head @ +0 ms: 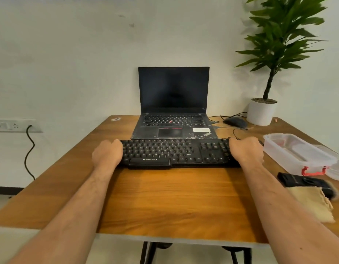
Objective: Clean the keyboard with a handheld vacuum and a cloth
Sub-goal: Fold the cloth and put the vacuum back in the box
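From your head camera, your fingers were hidden: each hand curled over an end of the black keyboard point(174, 152), the left hand point(107, 153) gripping its left edge and the right hand point(246, 151) gripping its right edge, fingertips tucked out of sight. The keyboard lay flat across the wooden table point(170, 202), just in front of an open laptop point(173, 103) with a dark screen. At the right edge, the black handheld vacuum point(306, 183) lay partly covered by a tan, frayed cloth point(311, 204), its nozzle end blurred. Beside it sat a clear plastic box point(296, 155) with a red latch; what was inside was hard to make out. A dark mouse point(235, 122) and a white potted plant point(262, 111) stood farther back.
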